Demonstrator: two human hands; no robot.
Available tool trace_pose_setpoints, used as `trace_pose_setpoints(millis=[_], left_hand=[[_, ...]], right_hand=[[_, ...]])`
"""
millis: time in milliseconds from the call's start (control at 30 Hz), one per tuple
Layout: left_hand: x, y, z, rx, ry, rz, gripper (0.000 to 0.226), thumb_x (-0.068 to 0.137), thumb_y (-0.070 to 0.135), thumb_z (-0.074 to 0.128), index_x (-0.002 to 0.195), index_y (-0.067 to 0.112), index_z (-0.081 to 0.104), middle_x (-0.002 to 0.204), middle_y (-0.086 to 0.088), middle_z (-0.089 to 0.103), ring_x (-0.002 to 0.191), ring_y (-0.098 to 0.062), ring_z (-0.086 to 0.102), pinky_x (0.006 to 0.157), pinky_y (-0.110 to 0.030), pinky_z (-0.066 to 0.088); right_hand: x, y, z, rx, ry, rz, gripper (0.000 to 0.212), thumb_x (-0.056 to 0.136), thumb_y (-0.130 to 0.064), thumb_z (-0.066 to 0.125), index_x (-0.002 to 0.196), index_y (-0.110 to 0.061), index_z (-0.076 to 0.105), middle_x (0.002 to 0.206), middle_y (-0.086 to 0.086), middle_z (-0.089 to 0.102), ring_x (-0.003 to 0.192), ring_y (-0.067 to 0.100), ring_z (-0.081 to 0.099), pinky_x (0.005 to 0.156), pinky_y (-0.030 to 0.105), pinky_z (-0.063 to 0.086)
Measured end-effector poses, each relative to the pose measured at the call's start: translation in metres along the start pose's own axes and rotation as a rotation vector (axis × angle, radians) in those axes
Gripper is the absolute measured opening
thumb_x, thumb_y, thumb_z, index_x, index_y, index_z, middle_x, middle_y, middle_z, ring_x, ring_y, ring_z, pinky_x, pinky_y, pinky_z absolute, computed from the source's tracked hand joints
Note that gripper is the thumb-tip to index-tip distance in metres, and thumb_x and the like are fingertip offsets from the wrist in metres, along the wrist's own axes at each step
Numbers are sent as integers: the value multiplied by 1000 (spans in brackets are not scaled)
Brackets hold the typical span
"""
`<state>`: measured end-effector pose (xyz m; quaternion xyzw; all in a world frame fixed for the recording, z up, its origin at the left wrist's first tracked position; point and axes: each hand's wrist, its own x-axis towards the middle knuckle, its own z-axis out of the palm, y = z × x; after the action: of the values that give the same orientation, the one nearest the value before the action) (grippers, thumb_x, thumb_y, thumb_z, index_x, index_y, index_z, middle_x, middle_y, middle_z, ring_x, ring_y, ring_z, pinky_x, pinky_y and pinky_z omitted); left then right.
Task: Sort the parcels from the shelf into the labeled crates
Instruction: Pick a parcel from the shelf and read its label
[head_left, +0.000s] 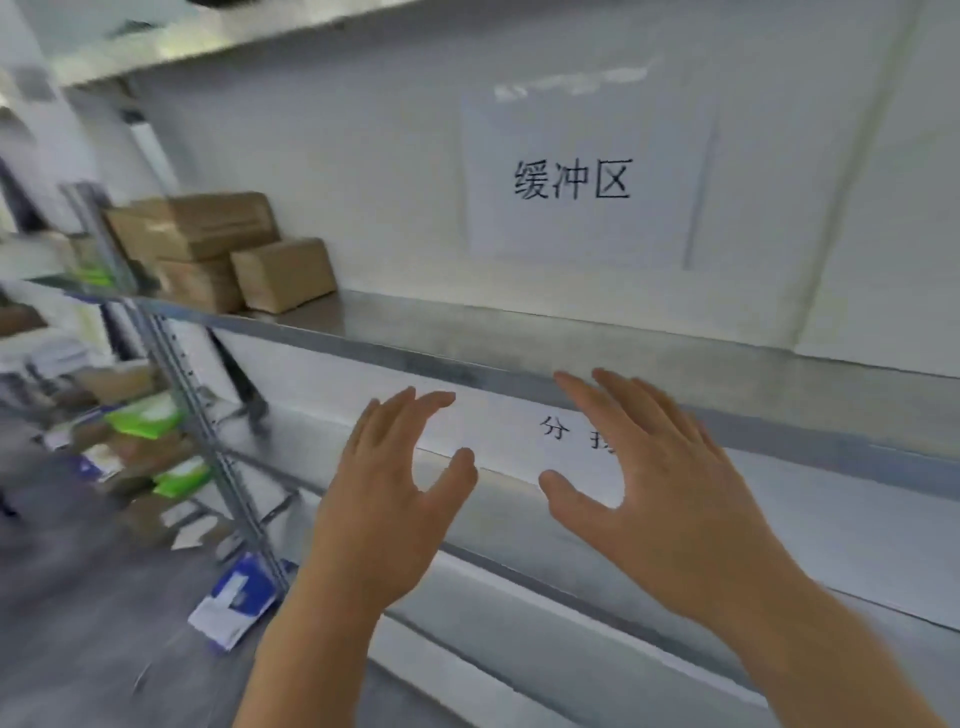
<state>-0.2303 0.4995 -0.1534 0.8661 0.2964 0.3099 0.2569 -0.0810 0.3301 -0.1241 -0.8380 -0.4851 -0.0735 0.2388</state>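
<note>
Both hands are empty: the left hand (384, 499) and right hand (670, 483) hover spread-fingered before the shelf (519, 332). Cardboard parcels (228, 249) sit stacked well off to the left hand's far side, untouched. No crates are visible, so sorting seems mostly ahead.

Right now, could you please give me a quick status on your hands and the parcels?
Left hand and right hand open, empty, raised before the shelf. Cardboard boxes stacked at its far left end, untouched. Nothing between hands and boxes.
</note>
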Motion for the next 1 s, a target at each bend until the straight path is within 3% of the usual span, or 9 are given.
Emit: trace_pose_setpoints(millis=[100,233,467,633,800,867,933,1000], left_hand=[[19,-43,-36,45,95,-76,63,84,74,39,146,61,40,168,24,30,161,-6,18,127,-44,29],[57,-90,-78,100,176,-183,54,90,66,45,145,62,42,167,23,30,160,-7,20,127,-41,28],[123,-162,-130,186,310,-345,64,83,73,37,146,63,41,162,28,35,155,-3,28,124,-45,36],[164,-208,-147,152,311,-417,65,82,76,35,146,64,38,159,32,37,140,-18,50,117,-51,44],[215,-267,-163,40,335,-403,56,84,69,43,139,62,48,140,28,51,129,-8,58,107,-43,53],[241,-290,-170,-42,320,-372,50,87,63,47,136,62,52,138,22,57,126,-8,61,103,-40,55],[272,-310,-181,-84,269,-310,45,91,57,49,136,60,54,140,22,59,129,-4,60,102,-32,53],[300,-331,-192,-121,235,-218,32,100,43,54,129,56,58,128,33,63,122,10,58,96,-15,50]], right_hand=[[54,-33,33,50,-36,-125,81,82,-82,23,156,-57,3,169,-22,12,158,10,8,128,46,19],[135,-73,76,136,-61,-249,79,82,-82,25,155,-58,4,168,-23,16,157,10,10,127,47,20],[262,-134,137,276,-105,-396,72,87,-78,37,153,-55,18,160,-23,31,149,7,25,121,47,33],[330,-167,180,342,-161,-445,74,86,-79,39,153,-59,18,160,-26,29,149,2,23,121,41,33],[389,-199,219,397,-130,-399,72,87,-68,52,153,-55,29,156,-29,35,144,0,29,109,32,33],[413,-211,236,417,-122,-336,71,86,-68,54,152,-55,31,153,-29,38,142,4,35,104,35,36],[430,-226,245,506,-110,-240,73,86,-75,54,152,-56,31,152,-24,42,140,9,40,102,39,37],[445,-242,254,554,-51,-157,79,80,-79,51,152,-55,30,153,-21,45,142,11,42,109,43,38]])
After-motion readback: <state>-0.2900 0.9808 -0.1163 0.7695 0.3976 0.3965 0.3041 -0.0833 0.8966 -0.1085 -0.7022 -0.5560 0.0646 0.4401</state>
